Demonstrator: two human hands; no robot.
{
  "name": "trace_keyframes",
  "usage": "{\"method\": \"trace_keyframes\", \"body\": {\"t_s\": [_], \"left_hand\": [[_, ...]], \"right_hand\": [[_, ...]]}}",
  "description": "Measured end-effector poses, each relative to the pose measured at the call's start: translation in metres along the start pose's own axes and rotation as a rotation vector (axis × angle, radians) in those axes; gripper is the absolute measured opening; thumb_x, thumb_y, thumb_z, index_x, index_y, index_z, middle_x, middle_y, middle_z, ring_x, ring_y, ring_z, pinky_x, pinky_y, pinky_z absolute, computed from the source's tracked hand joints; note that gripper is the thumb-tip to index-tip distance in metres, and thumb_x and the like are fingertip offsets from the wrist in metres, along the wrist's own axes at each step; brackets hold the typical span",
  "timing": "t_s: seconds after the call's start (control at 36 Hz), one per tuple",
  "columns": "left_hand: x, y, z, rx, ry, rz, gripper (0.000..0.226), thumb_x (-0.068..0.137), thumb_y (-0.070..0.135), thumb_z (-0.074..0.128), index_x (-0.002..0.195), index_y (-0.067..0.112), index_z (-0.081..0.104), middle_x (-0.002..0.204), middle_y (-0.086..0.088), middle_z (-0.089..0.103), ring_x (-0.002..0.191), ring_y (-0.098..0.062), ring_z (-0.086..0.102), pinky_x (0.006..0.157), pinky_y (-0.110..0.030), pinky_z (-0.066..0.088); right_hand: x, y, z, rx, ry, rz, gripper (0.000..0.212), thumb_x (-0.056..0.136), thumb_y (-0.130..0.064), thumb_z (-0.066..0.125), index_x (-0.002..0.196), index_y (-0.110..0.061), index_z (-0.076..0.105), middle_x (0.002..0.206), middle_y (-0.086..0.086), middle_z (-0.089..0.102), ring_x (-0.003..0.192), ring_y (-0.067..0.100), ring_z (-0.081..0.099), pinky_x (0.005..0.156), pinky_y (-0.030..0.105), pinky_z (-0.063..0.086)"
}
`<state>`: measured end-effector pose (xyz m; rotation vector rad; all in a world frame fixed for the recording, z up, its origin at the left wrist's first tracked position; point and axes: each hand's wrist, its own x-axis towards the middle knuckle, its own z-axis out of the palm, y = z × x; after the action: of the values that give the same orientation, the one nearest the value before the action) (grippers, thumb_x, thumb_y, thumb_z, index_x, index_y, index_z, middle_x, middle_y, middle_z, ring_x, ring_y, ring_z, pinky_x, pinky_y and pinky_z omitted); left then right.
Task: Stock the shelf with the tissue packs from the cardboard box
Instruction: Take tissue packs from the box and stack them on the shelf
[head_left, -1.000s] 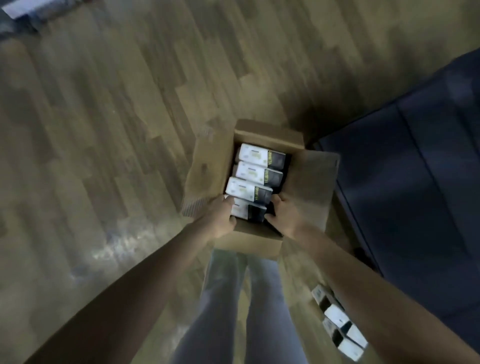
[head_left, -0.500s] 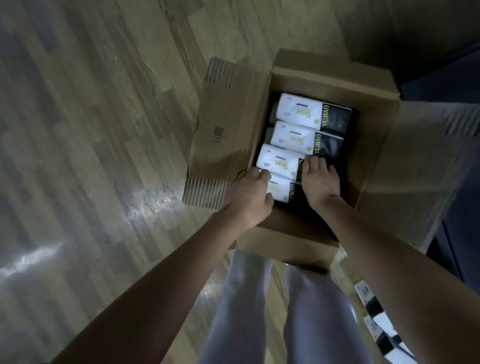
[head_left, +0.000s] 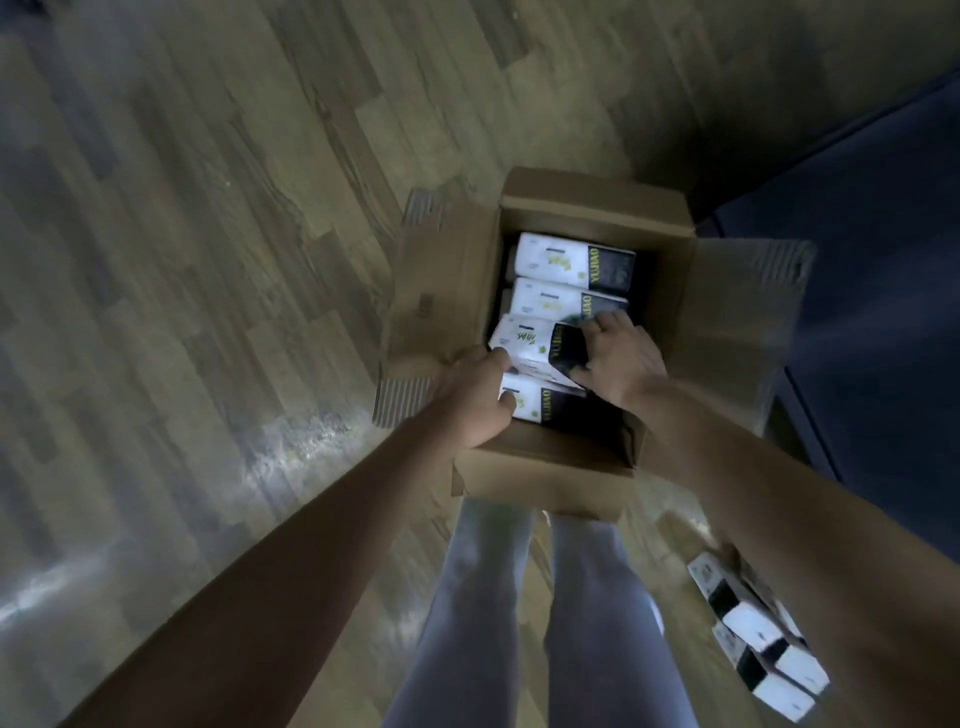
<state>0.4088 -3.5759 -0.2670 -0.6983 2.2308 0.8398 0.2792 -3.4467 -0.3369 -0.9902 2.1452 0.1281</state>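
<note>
Both hands, left (head_left: 475, 397) and right (head_left: 618, 364), pinch a tilted pack (head_left: 540, 348); lift it straight toward twelve o'clock, clear of the box (head_left: 587, 208) rim.

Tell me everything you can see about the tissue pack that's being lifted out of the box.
The lifted pack is a soft-looking oblong wrapper, white on the left with green marks, black on the right with yellow lettering. It sits tilted, raised above the other packs, third from the far end of the open cardboard box. The left hand grips its white end, the right hand its black end. Its near edge overlaps the pack below.
</note>
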Motion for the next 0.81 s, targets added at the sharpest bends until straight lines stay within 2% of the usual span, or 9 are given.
{"method": "trace_keyframes", "body": {"t_s": [0.11,0.19,0.25,0.39,0.5,0.58,0.64,0.72,0.81], "left_hand": [[-0.02,0.022,-0.033,0.004,0.004,0.01,0.036,0.091,0.02,0.053,0.125,0.009,0.052,0.121,-0.011,0.054,0.113,-0.028,0.052,0.086,-0.027,0.037],[-0.037,0.042,-0.065,-0.055,0.019,0.008,0.031,0.091,0.018,0.051,0.119,0.007,0.056,0.112,-0.014,0.06,0.105,-0.029,0.058,0.079,-0.028,0.041],[-0.051,0.057,-0.089,-0.091,0.039,-0.001,0.028,0.091,0.019,0.051,0.115,0.007,0.058,0.113,-0.013,0.059,0.103,-0.028,0.058,0.084,-0.032,0.047],[-0.086,0.102,-0.155,-0.281,0.083,0.042,0.034,0.095,0.039,0.05,0.105,0.009,0.063,0.103,-0.005,0.063,0.098,-0.022,0.06,0.081,-0.03,0.045],[-0.118,0.139,-0.202,-0.755,-0.102,0.104,0.053,0.086,0.055,0.055,0.121,0.015,0.052,0.123,0.003,0.059,0.108,-0.014,0.058,0.098,-0.034,0.049],[-0.136,0.164,-0.225,-0.859,-0.025,0.176,0.059,0.075,0.045,0.074,0.12,0.019,0.046,0.124,0.004,0.057,0.106,-0.012,0.058,0.096,-0.029,0.047],[-0.151,0.183,-0.243,-0.956,0.022,0.238,0.055,0.073,0.03,0.078,0.117,0.017,0.048,0.12,-0.004,0.061,0.096,-0.013,0.061,0.088,-0.029,0.049],[-0.169,0.208,-0.272,-0.985,0.035,0.326,0.053,0.053,0.033,0.08,0.099,0.019,0.056,0.1,0.001,0.066,0.087,-0.012,0.061,0.083,-0.031,0.048],[-0.189,0.237,-0.294,-0.962,-0.013,0.416,0.028,0.067,0.02,0.073,0.091,0.024,0.059,0.086,0.006,0.067,0.077,-0.008,0.062,0.064,-0.02,0.051]], "right_hand": [[-0.04,0.003,-0.065,0.28,0.07,0.114,0.05,0.09,-0.031,0.056,0.131,-0.002,0.05,0.127,0.015,0.05,0.124,0.032,0.039,0.097,0.033,0.035],[-0.078,0.005,-0.116,0.672,0.12,0.286,0.036,0.089,-0.024,0.06,0.119,-0.004,0.062,0.107,0.013,0.06,0.107,0.028,0.056,0.077,0.028,0.039],[-0.107,0.004,-0.145,1.026,0.118,0.333,0.026,0.091,-0.019,0.06,0.112,-0.005,0.065,0.095,0.008,0.06,0.091,0.022,0.057,0.07,0.025,0.041],[-0.173,-0.003,-0.21,1.494,0.213,0.249,0.012,0.094,-0.01,0.055,0.087,-0.009,0.064,0.075,0.001,0.057,0.072,0.009,0.054,0.085,0.025,0.047],[-0.218,-0.013,-0.253,1.694,0.219,0.112,0.007,0.093,-0.004,0.053,0.1,-0.004,0.056,0.066,-0.002,0.046,0.062,0.008,0.041,0.071,0.017,0.041],[-0.248,-0.017,-0.276,1.612,0.25,0.077,0.02,0.09,-0.006,0.06,0.109,-0.005,0.052,0.087,0.006,0.055,0.076,0.011,0.055,0.07,0.017,0.049],[-0.274,-0.015,-0.297,1.53,0.248,0.071,0.032,0.089,-0.014,0.064,0.117,-0.009,0.052,0.103,0.002,0.061,0.092,0.01,0.06,0.082,0.023,0.05],[-0.31,0.002,-0.33,1.512,0.395,0.127,0.073,0.081,-0.04,0.068,0.14,-0.01,0.037,0.133,0.003,0.054,0.122,0.014,0.052,0.1,0.032,0.045],[-0.349,0.022,-0.365,1.55,0.579,0.119,0.111,0.059,-0.069,0.073,0.145,-0.011,0.033,0.132,0.001,0.058,0.12,0.014,0.056,0.101,0.033,0.045]]}}
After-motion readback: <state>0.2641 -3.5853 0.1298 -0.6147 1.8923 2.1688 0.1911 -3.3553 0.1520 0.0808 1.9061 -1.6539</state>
